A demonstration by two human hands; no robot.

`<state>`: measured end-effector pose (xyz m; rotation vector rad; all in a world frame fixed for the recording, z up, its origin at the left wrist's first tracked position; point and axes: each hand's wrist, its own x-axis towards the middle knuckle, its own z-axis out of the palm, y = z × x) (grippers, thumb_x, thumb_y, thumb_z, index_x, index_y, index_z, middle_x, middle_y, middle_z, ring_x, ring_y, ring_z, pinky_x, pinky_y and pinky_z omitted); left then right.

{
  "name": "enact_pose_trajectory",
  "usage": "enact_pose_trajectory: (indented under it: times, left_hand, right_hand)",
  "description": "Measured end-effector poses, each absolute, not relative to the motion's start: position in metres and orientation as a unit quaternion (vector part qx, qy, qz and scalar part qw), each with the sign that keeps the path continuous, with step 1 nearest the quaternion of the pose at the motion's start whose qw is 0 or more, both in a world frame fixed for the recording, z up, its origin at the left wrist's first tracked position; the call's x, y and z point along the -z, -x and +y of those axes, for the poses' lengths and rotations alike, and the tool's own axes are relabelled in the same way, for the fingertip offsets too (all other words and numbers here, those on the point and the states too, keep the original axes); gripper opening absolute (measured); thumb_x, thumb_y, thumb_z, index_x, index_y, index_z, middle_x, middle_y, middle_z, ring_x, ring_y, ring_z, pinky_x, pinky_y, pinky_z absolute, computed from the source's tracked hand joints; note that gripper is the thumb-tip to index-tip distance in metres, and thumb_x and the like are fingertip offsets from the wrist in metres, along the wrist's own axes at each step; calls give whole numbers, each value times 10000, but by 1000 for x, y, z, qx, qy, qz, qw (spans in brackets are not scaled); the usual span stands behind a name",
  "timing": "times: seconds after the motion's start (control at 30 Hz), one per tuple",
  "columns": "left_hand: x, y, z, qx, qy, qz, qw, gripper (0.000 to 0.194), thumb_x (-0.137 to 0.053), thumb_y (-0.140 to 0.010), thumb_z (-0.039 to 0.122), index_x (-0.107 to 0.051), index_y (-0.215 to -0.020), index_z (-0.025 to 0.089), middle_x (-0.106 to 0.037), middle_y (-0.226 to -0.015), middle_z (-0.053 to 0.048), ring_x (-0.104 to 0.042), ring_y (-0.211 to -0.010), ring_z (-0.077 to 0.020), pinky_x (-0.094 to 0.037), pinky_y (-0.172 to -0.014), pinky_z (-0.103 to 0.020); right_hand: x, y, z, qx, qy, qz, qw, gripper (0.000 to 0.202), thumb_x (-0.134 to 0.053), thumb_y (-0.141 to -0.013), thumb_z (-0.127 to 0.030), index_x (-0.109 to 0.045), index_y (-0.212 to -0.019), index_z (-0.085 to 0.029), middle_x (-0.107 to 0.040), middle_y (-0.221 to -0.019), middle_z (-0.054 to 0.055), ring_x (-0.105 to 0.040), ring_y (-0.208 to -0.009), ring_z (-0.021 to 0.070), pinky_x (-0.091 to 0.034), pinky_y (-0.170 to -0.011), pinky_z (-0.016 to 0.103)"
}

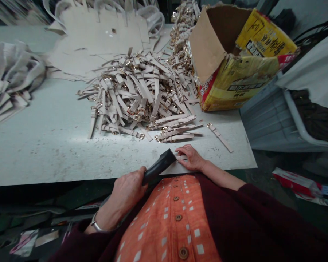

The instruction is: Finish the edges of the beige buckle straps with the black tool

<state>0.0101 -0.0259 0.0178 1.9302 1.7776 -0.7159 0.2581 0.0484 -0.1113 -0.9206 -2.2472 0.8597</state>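
My left hand is wrapped round the handle of a black tool, whose wide end points right, close to my other hand. At the table's front edge my right hand has its fingers bent over a small pale strap. Part of that strap is hidden by the fingers and the tool. Beyond both hands lies a big heap of pale straps with gold buckles. A few straps lie side by side at its near right. One single buckled strap rests apart, to the right.
An open yellow cardboard box stands at the table's right. Next to the table is a grey bin with dark contents. Pale flat pieces lie at the back, and bundled pale strips at the left. The table's front edge runs before me.
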Motion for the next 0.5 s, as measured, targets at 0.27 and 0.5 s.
enact_pose_trajectory:
  times: [0.27, 0.5]
  left_hand:
    - [-25, -34, -1, 282, -726, 591, 208, 260, -427, -750, 212, -536, -982, 173, -666, -854, -117, -637, -816, -241, -460, -699, -340]
    - [-20, -28, 4, 279, -728, 594, 197, 287, -431, -742, 253, -537, -999, 179, -663, -884, -114, -631, -833, -243, -464, -697, -338]
  right_hand:
    - [109, -260, 50, -327, 330, -843, 272, 514, -563, -671, -128, -455, -1171, -171, -600, -903, 57, -515, -853, 207, -374, -842, 382]
    - [109, -259, 50, -321, 335, -842, 274, 549, -534, -660, -110, -431, -1195, -172, -588, -945, 69, -505, -866, 220, -380, -830, 388]
